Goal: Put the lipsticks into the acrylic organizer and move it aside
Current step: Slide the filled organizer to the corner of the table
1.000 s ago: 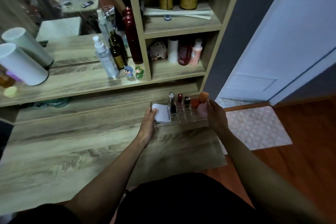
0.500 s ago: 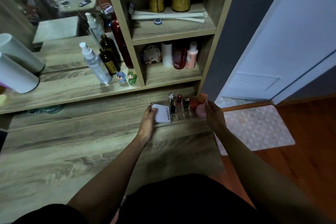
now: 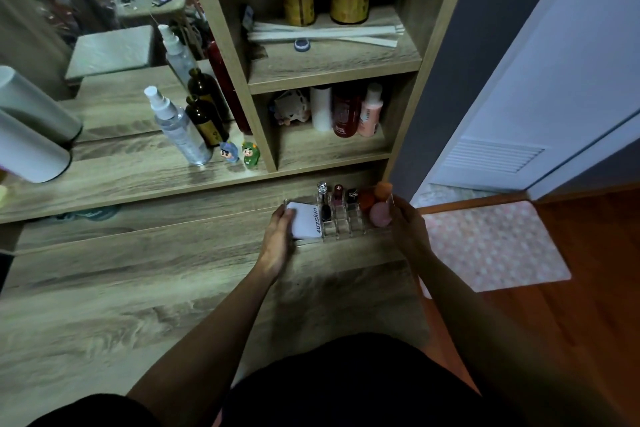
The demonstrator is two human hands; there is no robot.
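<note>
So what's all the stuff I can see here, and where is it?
organizer: one, clear, on the wooden desk by the shelf unit, a hand at each end
lipsticks: three upright, silver, red and black tops, in the organizer's back slots
sponges: three, orange and pink, in the organizer's right end
white compact: one, at the organizer's left end
spray bottle: one, clear, on the ledge
brown bottle: one, beside the spray bottle
figurines: two, blue and green, on the ledge
mat: one, pink dotted, on the floor
left hand: at the organizer's left end
right hand: at its right end
</note>
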